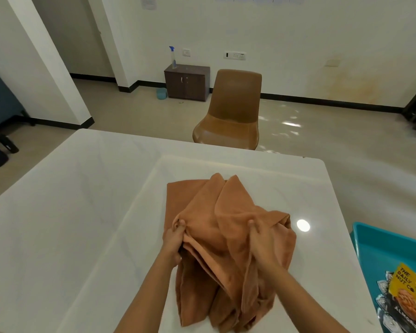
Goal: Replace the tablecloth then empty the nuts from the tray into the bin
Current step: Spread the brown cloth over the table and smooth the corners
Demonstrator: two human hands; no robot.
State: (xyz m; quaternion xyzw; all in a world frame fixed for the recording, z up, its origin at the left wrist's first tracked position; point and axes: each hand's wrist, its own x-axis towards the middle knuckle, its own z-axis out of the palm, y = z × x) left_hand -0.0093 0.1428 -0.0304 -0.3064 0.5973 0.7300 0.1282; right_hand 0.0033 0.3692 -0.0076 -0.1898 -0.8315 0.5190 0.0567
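A bunched orange-brown tablecloth point(226, 222) lies on the white table point(82, 212) in front of me, partly hanging over the near edge. My left hand point(174, 239) pinches a fold at the cloth's left side. My right hand point(262, 243) grips a fold near its middle right. A teal tray point(382, 248) sits at the table's right edge, holding packets of nuts point(404, 294), one yellow and marked almonds.
A brown chair point(231, 111) stands just beyond the table's far edge. Further back, a small dark cabinet point(186, 81) carries a spray bottle point(173, 57), with a small blue container point(161, 93) on the floor beside it. Dark objects lie on the floor at left.
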